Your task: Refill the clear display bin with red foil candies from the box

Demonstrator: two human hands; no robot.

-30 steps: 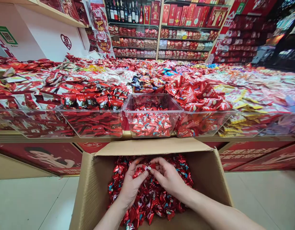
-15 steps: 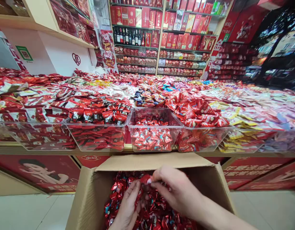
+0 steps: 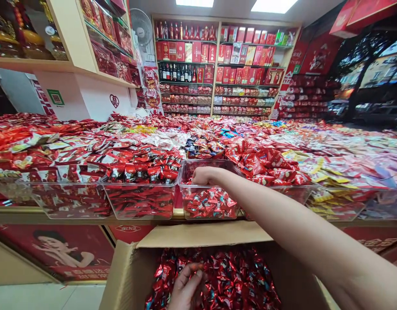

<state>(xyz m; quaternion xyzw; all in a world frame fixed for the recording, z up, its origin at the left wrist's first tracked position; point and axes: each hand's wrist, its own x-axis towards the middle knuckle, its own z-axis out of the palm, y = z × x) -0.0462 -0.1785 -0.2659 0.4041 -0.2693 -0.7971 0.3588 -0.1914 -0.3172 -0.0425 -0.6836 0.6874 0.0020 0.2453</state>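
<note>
My right hand reaches over the box into a clear plastic bin, its fingers curled down above small red-wrapped candies. The bin wall and the back of the hand hide whatever the fingers hold. Lower down, my left hand is inside an open cardboard box, thumb and fingers drawn together. What lies between them cannot be made out. Shiny red-wrapped candies with blue and white bits fill the box around that hand.
Clear bins of red packets and yellow packets flank the candy bin along the counter edge. Heaped packets spread behind them. Shelves with bottles and red boxes stand at the back. The box flap stands against the counter.
My right hand has left the box and moved up and forward into the clear bin. My left hand stays in the box, slightly lower in view. The camera has tilted up.
</note>
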